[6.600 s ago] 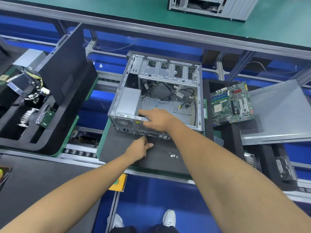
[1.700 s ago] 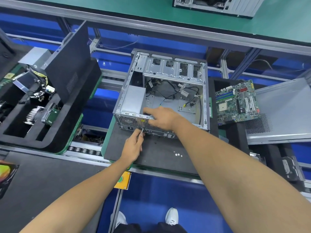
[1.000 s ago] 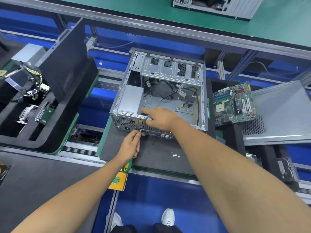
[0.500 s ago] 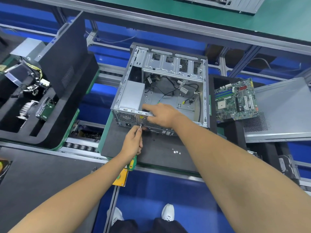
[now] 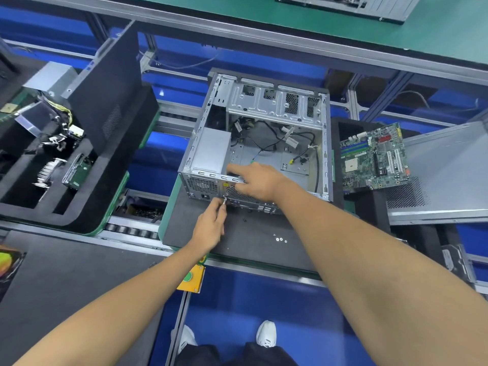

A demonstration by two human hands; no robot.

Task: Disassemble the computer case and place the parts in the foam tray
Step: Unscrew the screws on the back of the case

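The open metal computer case [image 5: 274, 109] lies on a dark mat [image 5: 253, 241], with a grey power supply [image 5: 212, 150] inside at its left and loose cables on its floor. My right hand [image 5: 257, 182] rests on the case's near rim, fingers over the edge above the rear panel. My left hand [image 5: 210, 227] grips a screwdriver [image 5: 224, 200] whose tip touches the rear panel beside the power supply. A motherboard [image 5: 373, 157] lies in the black foam tray [image 5: 343, 128] right of the case.
A second black foam tray [image 5: 79, 212] at the left holds a heatsink, a green board and cabling, with a side panel standing in it. A grey case panel [image 5: 449, 165] lies at the right. Small screws [image 5: 280, 239] sit on the mat. Another case stands on the far green bench.
My left hand has stayed at the rear panel with the screwdriver, shifting only slightly. My right hand keeps its place on the case rim.
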